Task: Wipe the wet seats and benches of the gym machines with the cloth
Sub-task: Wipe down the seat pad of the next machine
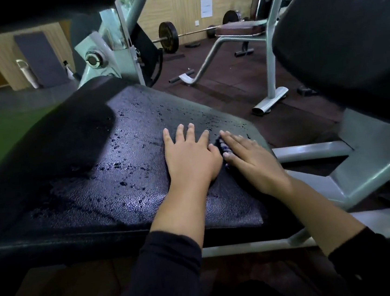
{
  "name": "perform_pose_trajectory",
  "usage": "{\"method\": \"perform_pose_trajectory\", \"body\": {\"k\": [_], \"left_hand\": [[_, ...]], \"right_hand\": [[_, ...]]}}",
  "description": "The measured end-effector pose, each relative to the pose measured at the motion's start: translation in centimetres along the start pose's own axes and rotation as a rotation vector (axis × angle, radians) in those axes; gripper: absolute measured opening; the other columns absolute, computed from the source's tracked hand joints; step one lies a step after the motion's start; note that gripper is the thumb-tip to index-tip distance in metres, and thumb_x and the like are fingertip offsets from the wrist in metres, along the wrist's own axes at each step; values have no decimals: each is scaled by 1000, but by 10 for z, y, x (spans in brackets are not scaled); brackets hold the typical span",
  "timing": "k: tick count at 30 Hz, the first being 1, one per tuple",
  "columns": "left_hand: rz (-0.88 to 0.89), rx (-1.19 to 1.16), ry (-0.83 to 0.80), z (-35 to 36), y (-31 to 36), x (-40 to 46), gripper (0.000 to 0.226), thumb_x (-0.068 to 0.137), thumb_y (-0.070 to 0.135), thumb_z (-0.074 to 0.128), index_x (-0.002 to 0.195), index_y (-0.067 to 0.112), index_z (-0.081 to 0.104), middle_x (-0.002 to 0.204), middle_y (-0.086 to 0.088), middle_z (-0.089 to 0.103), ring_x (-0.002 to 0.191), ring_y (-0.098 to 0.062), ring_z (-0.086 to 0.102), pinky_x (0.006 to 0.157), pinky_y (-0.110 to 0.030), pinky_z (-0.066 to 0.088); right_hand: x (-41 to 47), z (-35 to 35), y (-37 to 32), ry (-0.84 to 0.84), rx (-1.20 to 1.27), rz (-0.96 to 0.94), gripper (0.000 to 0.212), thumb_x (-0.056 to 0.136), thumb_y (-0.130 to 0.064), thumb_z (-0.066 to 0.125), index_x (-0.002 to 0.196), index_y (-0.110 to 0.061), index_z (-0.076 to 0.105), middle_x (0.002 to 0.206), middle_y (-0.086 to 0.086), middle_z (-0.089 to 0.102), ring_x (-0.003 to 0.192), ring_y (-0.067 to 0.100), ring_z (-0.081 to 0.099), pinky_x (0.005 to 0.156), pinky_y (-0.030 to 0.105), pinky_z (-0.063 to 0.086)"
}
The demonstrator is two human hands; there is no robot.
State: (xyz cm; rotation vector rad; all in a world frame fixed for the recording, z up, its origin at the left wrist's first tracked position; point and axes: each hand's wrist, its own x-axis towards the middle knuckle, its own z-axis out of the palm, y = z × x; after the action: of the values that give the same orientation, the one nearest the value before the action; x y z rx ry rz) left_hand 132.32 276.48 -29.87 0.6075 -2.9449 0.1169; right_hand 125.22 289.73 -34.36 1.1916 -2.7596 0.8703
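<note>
1. Seat pad (110, 181): black textured upholstery, wide and slightly tilted, carrying scattered water droplets (128, 165) across its middle and far area.
2. Left hand (190, 158): lies palm down on the seat pad, right of its centre. The fingers (180, 135) are straight and slightly apart; they grip nothing.
3. Cloth (223, 148): dark blue, visible only as a small bunched strip between the two hands, lying on the seat pad near its right edge. Most of it is hidden under the right hand.
4. Right hand (251, 158): lies flat on the cloth, pressing it onto the pad. The fingers (232, 138) are extended, close together, not curled round the cloth.
5. Second black pad (346, 33): upper right, on a grey frame (370, 159).
6. Background: a barbell (169, 37) on the floor by a wooden wall.
</note>
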Motion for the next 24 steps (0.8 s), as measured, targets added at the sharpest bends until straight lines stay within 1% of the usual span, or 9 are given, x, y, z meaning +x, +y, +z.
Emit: {"method": "perform_pose_trajectory", "body": {"k": [3, 5, 8, 10, 14, 17, 20, 22, 24], "left_hand": [[-2, 0, 6, -1, 0, 0, 53, 100, 42, 17, 152, 34, 18, 162, 0, 5, 149, -21, 0, 117, -52, -8], [-2, 0, 18, -1, 1, -1, 53, 100, 42, 17, 152, 34, 19, 162, 0, 6, 149, -21, 1, 117, -52, -7], [-4, -2, 25, 0, 1, 0, 53, 100, 43, 18, 152, 34, 19, 162, 0, 7, 149, -21, 1, 117, -53, -6], [-6, -5, 32, 1, 1, 0, 53, 100, 44, 18, 152, 34, 19, 162, 1, 7, 149, -21, 1, 117, -53, -6], [-7, -11, 33, 1, 1, 1, 53, 99, 44, 17, 152, 35, 19, 162, 1, 6, 149, -21, 0, 117, -53, -7], [-8, -19, 28, 0, 1, 1, 53, 99, 44, 17, 152, 35, 18, 162, 1, 6, 149, -21, 0, 117, -52, -7], [-7, -21, 22, 0, 1, 1, 53, 99, 44, 17, 152, 35, 18, 162, 1, 6, 149, -21, -1, 117, -53, -7], [-8, -16, 18, 0, 1, 0, 54, 99, 44, 17, 152, 35, 17, 162, 1, 5, 149, -22, -1, 117, -53, -7], [-6, -12, 17, 0, 2, 1, 54, 100, 44, 16, 153, 35, 16, 162, 0, 4, 149, -22, -2, 117, -54, -8]], "right_hand": [[13, 1, 0, -20, -27, 36, 53, 99, -50, 29, 149, -38, 14, 157, -14, 14, 146, 8, 7, 118, 31, 4], [27, 0, 1, -41, -44, 55, 52, 100, -48, 28, 149, -38, 15, 157, -13, 14, 146, 9, 7, 119, 32, 3], [57, 2, 6, -43, -45, 60, 49, 101, -46, 26, 149, -38, 18, 157, -10, 18, 146, 12, 10, 119, 35, 5], [86, 2, 16, -43, -33, 83, 48, 101, -44, 25, 149, -36, 20, 157, -8, 21, 146, 14, 13, 118, 34, 7], [127, -4, 53, -35, 65, 191, 49, 100, -45, 27, 148, -33, 26, 154, -6, 29, 143, 16, 23, 117, 36, 16], [129, -7, 70, -22, 137, 253, 49, 100, -45, 31, 147, -31, 31, 153, -3, 32, 140, 16, 29, 115, 33, 20], [117, -6, 74, 11, 147, 255, 48, 100, -41, 32, 147, -27, 32, 153, 0, 33, 139, 17, 31, 113, 33, 22], [100, -6, 74, 32, 132, 219, 48, 101, -36, 33, 147, -24, 31, 153, 1, 32, 140, 17, 29, 114, 34, 21], [80, -5, 69, 43, 96, 165, 47, 101, -33, 35, 147, -24, 31, 153, 2, 33, 140, 16, 29, 116, 35, 20]]}}
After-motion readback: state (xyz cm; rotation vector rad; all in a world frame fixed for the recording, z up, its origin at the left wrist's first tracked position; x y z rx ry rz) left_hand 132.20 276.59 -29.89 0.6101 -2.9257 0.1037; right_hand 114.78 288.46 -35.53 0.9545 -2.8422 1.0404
